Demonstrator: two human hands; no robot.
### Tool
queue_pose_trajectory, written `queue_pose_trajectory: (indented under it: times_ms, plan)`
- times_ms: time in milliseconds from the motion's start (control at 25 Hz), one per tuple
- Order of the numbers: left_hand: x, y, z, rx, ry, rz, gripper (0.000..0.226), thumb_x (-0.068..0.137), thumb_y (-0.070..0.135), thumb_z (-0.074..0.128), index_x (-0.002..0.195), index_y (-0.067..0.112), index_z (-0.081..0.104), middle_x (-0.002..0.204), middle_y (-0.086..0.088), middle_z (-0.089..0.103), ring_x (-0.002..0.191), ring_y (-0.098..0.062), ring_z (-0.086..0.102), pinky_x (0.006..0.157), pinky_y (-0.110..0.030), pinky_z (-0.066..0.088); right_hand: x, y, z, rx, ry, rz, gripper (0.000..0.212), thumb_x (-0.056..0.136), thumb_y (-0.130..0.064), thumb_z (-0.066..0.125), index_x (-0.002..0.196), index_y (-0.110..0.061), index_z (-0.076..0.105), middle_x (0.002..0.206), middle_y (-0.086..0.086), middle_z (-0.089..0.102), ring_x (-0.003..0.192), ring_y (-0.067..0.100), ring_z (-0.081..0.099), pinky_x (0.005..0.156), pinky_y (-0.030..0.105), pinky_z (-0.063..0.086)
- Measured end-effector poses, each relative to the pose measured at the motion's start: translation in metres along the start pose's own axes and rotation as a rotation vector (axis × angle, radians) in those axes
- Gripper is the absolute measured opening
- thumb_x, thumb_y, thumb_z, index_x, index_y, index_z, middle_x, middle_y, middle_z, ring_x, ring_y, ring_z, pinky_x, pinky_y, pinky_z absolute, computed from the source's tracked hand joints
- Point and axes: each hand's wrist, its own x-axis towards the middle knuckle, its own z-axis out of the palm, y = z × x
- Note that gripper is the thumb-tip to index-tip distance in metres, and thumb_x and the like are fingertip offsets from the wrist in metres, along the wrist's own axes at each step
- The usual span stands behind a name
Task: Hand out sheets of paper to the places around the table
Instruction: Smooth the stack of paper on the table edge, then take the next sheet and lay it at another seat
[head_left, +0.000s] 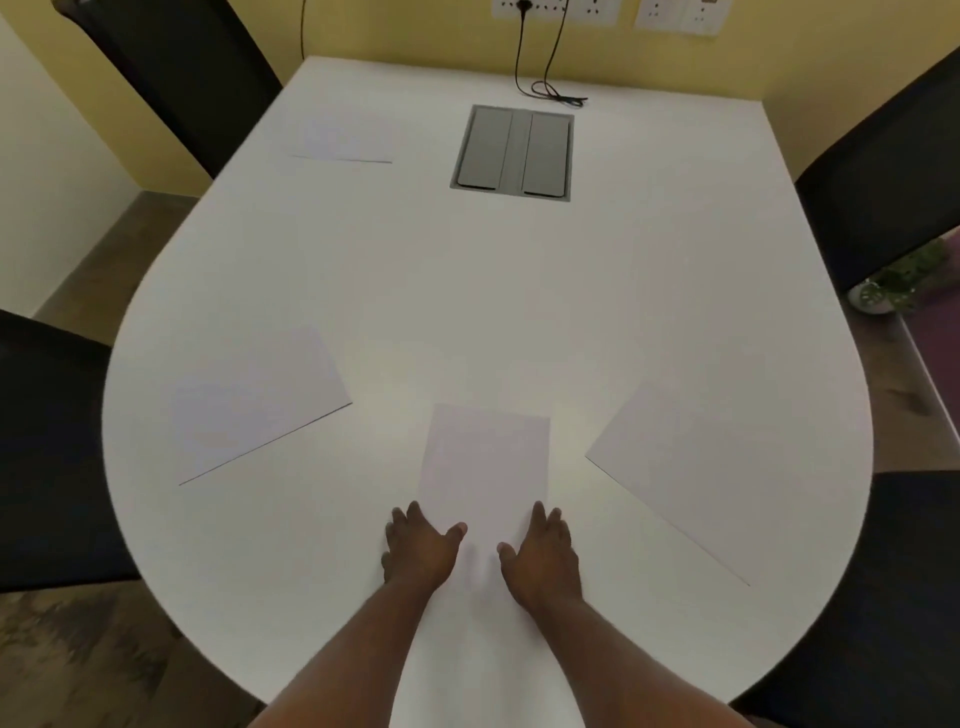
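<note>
White table (467, 291) — four sheets (485, 457); left hand (418, 551), right hand (543, 558) flat, fingers spread.

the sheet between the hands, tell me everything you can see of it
The sheet is plain white paper, blank as far as can be seen, lying flat on the white table near the person's edge, its long side pointing away from them and turned slightly. The left hand rests on its near left corner, the right hand on its near right corner, fingers spread, palms down. Its near edge is blurred, so its full length is unclear. It touches no other sheet.
</note>
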Motion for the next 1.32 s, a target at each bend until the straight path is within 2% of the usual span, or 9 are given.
queue_pose_trajectory:
  times_ms: [160,320,440,720,840,960,1040,1160,1320]
  plan:
    - [0.008,0.006,0.006,-0.078,0.067,-0.026,0.088,0.084,0.057,0.066,0.151,0.013,0.032,0.151,-0.012,0.044,0.140,-0.033,0.041,0.109,-0.049,0.036,-0.004,-0.010,0.015,0.021,0.012,0.010,0.086,0.098,-0.047,0.049,0.160,-0.011,0.002,0.168,0.015,0.002,0.155,0.028,0.006,0.122,0.043,0.022]
    - [0.024,0.014,-0.004,-0.238,0.045,-0.125,0.089,0.082,0.050,0.074,0.151,0.011,0.033,0.149,-0.015,0.045,0.137,-0.036,0.045,0.107,-0.049,0.038,-0.004,-0.013,0.017,0.034,0.008,0.016,0.086,0.097,-0.047,0.050,0.160,-0.014,0.002,0.169,0.013,0.001,0.155,0.028,0.006,0.123,0.043,0.021]
    - [0.031,0.015,-0.006,-0.242,0.021,-0.152,0.081,0.082,0.045,0.076,0.145,0.006,0.043,0.144,-0.017,0.047,0.132,-0.036,0.049,0.104,-0.046,0.043,-0.003,-0.014,0.020,0.049,0.016,0.016,0.086,0.096,-0.047,0.051,0.160,-0.016,0.002,0.169,0.012,0.002,0.155,0.028,0.006,0.124,0.042,0.020]
    - [0.028,0.018,-0.005,-0.280,0.037,-0.144,0.065,0.078,0.037,0.080,0.130,0.007,0.056,0.132,-0.016,0.052,0.121,-0.036,0.055,0.099,-0.045,0.049,0.000,-0.030,0.025,0.136,0.062,-0.010,0.081,0.095,-0.040,0.054,0.160,-0.019,0.009,0.161,0.005,0.030,0.152,0.027,0.019,0.123,0.043,0.022]
    - [0.031,0.017,-0.007,-0.395,0.014,-0.139,0.066,0.076,0.036,0.082,0.129,0.008,0.054,0.131,-0.014,0.058,0.113,-0.034,0.062,0.098,-0.044,0.051,0.005,-0.033,0.023,0.128,0.068,0.006,0.081,0.094,-0.041,0.055,0.159,-0.019,0.012,0.156,0.005,0.035,0.148,0.027,0.025,0.120,0.042,0.027]
    - [0.035,0.016,-0.010,-0.527,-0.032,-0.142,0.075,0.075,0.041,0.083,0.135,0.012,0.050,0.134,-0.009,0.060,0.117,-0.033,0.061,0.100,-0.041,0.049,0.007,-0.030,0.023,0.107,0.068,0.007,0.081,0.094,-0.040,0.057,0.159,-0.018,0.013,0.156,0.005,0.034,0.148,0.025,0.026,0.119,0.040,0.029]
    - [0.037,0.015,-0.012,-0.607,-0.068,-0.112,0.062,0.075,0.045,0.081,0.124,0.013,0.060,0.124,-0.005,0.066,0.108,-0.029,0.065,0.098,-0.041,0.051,0.006,-0.029,0.025,0.102,0.056,0.006,0.082,0.094,-0.039,0.058,0.159,-0.017,0.013,0.157,0.004,0.032,0.148,0.024,0.025,0.119,0.039,0.029]
    - [0.036,0.012,-0.019,-0.643,-0.056,-0.023,0.024,0.079,0.039,0.079,0.091,0.021,0.067,0.103,-0.005,0.075,0.084,-0.021,0.068,0.083,-0.039,0.056,0.005,-0.029,0.026,0.106,0.060,0.015,0.083,0.093,-0.037,0.059,0.159,-0.017,0.013,0.157,0.004,0.031,0.148,0.023,0.026,0.118,0.041,0.030]
    - [0.029,0.007,-0.039,-0.651,-0.040,0.096,0.015,0.082,0.020,0.078,0.096,0.018,0.074,0.095,0.000,0.077,0.087,-0.024,0.072,0.088,-0.042,0.058,0.002,-0.030,0.020,0.134,0.095,0.023,0.080,0.094,-0.034,0.059,0.158,-0.015,0.015,0.159,0.004,0.028,0.146,0.023,0.030,0.117,0.041,0.032]
